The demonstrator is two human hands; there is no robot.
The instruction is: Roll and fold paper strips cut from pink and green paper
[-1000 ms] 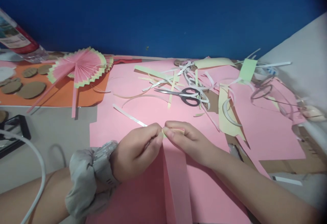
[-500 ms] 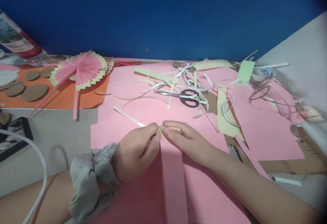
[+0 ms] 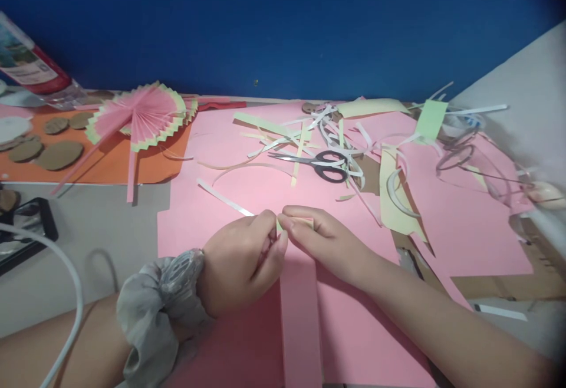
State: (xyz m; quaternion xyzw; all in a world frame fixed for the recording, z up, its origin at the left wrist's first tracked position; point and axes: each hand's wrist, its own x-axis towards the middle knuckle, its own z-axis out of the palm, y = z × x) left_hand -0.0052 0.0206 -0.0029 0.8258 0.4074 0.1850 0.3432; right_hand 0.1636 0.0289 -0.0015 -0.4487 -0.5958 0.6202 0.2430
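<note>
A long pink folded paper strip (image 3: 301, 323) runs from the near edge of view up to my two hands, and its far end has a yellow-green border. My left hand (image 3: 243, 258) is closed at the left corner of that end, thumb bent against curled fingers. My right hand (image 3: 329, 240) pinches the same end from the right, its thumb on top. The two thumb tips nearly meet. Beneath lies a large pink paper sheet (image 3: 362, 335). A white paper strip (image 3: 223, 196) reaches to the knuckles of my left hand.
Black-handled scissors (image 3: 331, 167) lie beyond my hands among thin paper offcuts (image 3: 327, 125). At the far left are a pink pleated paper fan (image 3: 145, 111), cardboard discs (image 3: 59, 155), a bottle (image 3: 38, 69) and a phone (image 3: 29, 229). A white cable (image 3: 73, 270) crosses my left forearm.
My left thumb has slid slightly right along the strip's far end, and more of the yellow-green border shows. My right hand keeps its pinch. The view has shifted a little.
</note>
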